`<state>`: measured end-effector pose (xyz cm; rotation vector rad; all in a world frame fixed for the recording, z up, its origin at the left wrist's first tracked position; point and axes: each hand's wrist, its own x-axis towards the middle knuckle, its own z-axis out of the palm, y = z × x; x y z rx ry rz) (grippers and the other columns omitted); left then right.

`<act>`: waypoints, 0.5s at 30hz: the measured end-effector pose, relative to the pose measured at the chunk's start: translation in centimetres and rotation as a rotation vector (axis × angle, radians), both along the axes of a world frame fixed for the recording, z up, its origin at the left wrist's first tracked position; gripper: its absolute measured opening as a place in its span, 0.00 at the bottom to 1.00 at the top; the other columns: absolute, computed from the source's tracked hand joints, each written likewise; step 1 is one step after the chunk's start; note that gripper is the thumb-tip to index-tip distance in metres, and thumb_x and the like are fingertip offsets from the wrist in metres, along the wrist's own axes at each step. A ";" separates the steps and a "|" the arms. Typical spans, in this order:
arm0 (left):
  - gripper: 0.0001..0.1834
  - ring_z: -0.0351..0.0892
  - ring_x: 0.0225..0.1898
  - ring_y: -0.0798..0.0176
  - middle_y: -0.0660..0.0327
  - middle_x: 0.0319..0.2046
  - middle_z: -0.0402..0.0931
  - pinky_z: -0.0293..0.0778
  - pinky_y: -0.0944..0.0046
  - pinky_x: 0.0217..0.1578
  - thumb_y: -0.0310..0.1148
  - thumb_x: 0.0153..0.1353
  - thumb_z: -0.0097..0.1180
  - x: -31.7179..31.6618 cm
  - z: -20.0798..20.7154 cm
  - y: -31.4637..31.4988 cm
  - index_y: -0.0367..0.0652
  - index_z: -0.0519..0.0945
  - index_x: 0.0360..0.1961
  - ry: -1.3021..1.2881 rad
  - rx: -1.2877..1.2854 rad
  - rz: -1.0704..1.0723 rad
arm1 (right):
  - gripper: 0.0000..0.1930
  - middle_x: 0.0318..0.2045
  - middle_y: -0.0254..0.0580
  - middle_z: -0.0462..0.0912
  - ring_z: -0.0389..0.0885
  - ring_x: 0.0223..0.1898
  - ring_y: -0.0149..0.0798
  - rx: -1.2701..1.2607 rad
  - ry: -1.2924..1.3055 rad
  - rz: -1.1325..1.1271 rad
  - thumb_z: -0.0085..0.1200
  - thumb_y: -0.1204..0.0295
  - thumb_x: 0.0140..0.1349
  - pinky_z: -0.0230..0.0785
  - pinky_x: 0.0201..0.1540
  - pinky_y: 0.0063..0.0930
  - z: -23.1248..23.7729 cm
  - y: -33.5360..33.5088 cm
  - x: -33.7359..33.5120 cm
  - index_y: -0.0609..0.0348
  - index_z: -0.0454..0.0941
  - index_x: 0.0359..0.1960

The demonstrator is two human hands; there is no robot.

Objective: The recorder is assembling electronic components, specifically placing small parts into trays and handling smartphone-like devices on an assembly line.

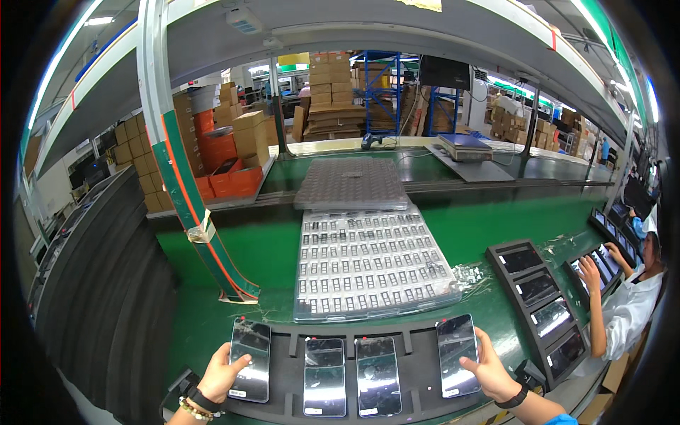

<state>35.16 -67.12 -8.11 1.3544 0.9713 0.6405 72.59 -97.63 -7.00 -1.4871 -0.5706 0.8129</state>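
Observation:
My left hand (222, 371) grips a dark smartphone (252, 354) by its left edge, thumb on the glass, over the left end of a black foam tray (287, 386). At the tray's right end my right hand (489, 366) grips another smartphone (456, 350), its thumb also on the screen. Between them, a third phone (325, 375) and a fourth phone (378, 375) lie face up in the tray's slots. Each phone carries a small red mark at its top. Whether the two gripped phones still touch the tray, I cannot tell.
Beyond the tray lies a clear plastic tray (368, 265) of small parts, with stacked trays (352, 183) behind. A second foam tray (538, 304) of phones stands right. A co-worker (627, 304) handles phones at far right. A green post (198, 212) and stacked dark foam (106, 283) stand left.

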 end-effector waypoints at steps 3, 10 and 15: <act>0.18 0.78 0.45 0.67 0.59 0.43 0.78 0.74 0.64 0.48 0.24 0.64 0.57 0.7 -0.5 -1.2 0.33 0.69 0.54 0.131 0.057 -0.097 | 0.39 0.62 0.46 0.64 0.63 0.62 0.36 0.043 -0.063 0.016 0.48 0.91 0.57 0.59 0.63 0.31 -1.3 -0.1 -0.6 0.58 0.48 0.69; 0.32 0.73 0.49 0.61 0.50 0.50 0.72 0.75 0.65 0.46 0.34 0.63 0.59 -0.8 -1.5 -2.4 0.36 0.63 0.65 0.394 0.811 -0.236 | 0.42 0.67 0.55 0.55 0.54 0.69 0.47 -0.066 -0.468 0.220 0.58 0.70 0.64 0.49 0.70 0.34 -3.3 0.5 -1.8 0.64 0.43 0.72; 0.27 0.71 0.57 0.48 0.43 0.55 0.69 0.73 0.56 0.51 0.37 0.64 0.57 -3.1 2.8 -2.4 0.34 0.69 0.60 0.874 1.125 -0.119 | 0.38 0.67 0.60 0.53 0.53 0.70 0.53 -0.219 -0.868 0.094 0.56 0.58 0.66 0.55 0.67 0.43 0.8 -2.6 0.7 0.64 0.52 0.70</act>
